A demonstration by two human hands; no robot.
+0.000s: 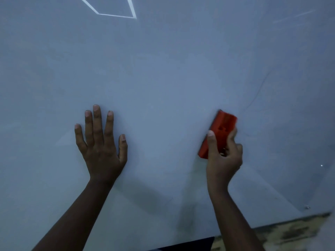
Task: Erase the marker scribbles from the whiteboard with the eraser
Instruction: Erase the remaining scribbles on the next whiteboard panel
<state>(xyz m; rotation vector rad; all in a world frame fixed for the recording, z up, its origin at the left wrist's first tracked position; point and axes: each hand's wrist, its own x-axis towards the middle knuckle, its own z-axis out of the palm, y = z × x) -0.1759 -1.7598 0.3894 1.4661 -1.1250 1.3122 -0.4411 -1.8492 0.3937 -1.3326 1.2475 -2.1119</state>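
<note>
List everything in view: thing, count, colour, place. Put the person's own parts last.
whiteboard: one, pale grey-white, fills most of the view.
marker line: one, thin, faint and dark, right part of the board, above the eraser.
bright outline: one, white, angular, top centre of the board.
eraser: one, red, on the board right of centre.
floor: one patch, mottled beige, bottom right below the board.
left hand: one, flat on the board, fingers spread.
right hand: one, grips the eraser.
</note>
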